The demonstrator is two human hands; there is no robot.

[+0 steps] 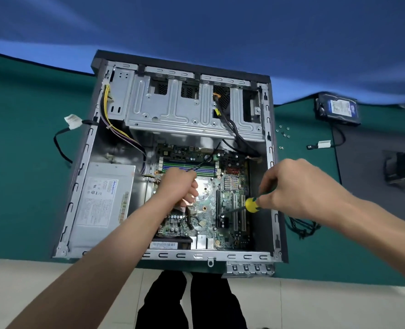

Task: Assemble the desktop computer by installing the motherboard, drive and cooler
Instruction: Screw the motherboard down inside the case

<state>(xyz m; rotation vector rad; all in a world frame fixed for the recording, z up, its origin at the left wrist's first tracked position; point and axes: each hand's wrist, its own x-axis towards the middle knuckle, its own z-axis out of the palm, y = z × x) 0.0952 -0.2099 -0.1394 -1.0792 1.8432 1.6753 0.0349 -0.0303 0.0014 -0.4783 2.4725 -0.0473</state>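
Motherboard [206, 200] fastening is the step in hand, as we judge it. The board lies flat in the case [78, 186]. Our right hand [291, 186] grips a screwdriver [251, 205], its tip at a spot near 5 o'clock on the board. Our left hand [180, 186] is fisted over the centre, apparently holding cables. The drive [341, 110] and cooler [403, 169] wait at 2 and 3 o'clock. Next: seat the tip squarely, then turn.

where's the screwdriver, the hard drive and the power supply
screwdriver [252, 204], head view, on its yellow handle
hard drive [342, 108], head view, on its blue label
power supply [101, 200], head view, on its white sticker
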